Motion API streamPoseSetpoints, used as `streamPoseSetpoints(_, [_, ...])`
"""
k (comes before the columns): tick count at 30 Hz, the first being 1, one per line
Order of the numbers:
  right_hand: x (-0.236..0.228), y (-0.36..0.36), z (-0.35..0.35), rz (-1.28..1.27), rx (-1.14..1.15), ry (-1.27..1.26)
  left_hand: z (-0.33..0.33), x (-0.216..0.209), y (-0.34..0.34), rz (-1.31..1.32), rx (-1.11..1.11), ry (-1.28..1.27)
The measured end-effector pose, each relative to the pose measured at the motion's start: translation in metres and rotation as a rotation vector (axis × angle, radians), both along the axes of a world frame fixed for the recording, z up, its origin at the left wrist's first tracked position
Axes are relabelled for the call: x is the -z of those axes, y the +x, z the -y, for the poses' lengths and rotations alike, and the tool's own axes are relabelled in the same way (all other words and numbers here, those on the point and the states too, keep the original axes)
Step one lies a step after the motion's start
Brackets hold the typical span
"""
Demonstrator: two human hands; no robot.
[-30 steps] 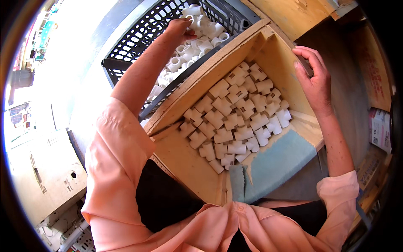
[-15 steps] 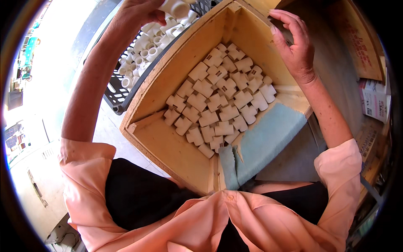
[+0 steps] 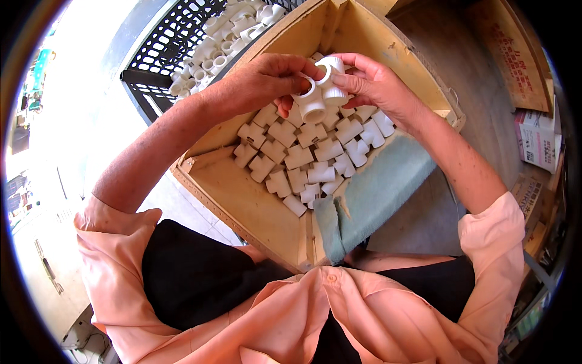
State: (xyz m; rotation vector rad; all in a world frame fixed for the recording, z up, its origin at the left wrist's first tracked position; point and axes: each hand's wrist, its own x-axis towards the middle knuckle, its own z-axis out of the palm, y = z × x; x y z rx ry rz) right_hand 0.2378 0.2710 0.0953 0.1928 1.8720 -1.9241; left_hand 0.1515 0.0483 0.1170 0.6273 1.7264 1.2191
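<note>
Above the wooden box (image 3: pixel 248 209) my two hands are close together, each closed on a white plastic pipe tee. My left hand (image 3: pixel 264 84) grips the nearer pipe tee (image 3: pixel 313 109), its thumb at one of the openings. The fingers of my right hand (image 3: pixel 379 88) pinch the other pipe tee (image 3: pixel 333 92), which has a ribbed end. These two fittings touch or overlap. Below them, several white pipe tees (image 3: pixel 298 156) lie side by side across the box floor; my hands hide those toward the far corner.
A black lattice crate (image 3: pixel 145 79) full of loose white fittings (image 3: pixel 219 51) stands beyond the box on the left. Pale blue cloth (image 3: pixel 382 182) covers the box's near right edge. Cartons (image 3: pixel 538 139) and a wooden panel (image 3: pixel 506 60) line the right side.
My left hand has come from the crate down to the right, bringing white fittings over the box. My right hand has moved left from the box's far edge and closed on a tee.
</note>
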Motion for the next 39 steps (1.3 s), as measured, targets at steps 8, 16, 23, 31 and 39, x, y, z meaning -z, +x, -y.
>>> streamPoseSetpoints(8, [0.051,-0.047,-0.031,0.007,-0.18,0.61,0.003,0.009,0.003,-0.162,-0.041,-0.206])
streamPoseSetpoints(16, [0.104,-0.074,-0.019,-0.166,-0.316,1.147,0.013,0.028,0.02,-0.031,0.126,-0.273])
streamPoseSetpoints(23, [0.133,-0.086,-0.018,-0.179,-0.378,1.229,0.019,0.028,0.021,0.015,0.146,-0.314])
streamPoseSetpoints(31, [0.129,-0.084,-0.022,-0.151,-0.432,1.141,0.026,0.033,0.022,0.027,0.16,-0.312])
streamPoseSetpoints(39, [0.148,-0.075,-0.016,-0.194,-0.332,1.164,0.026,0.036,0.025,0.031,0.161,-0.338])
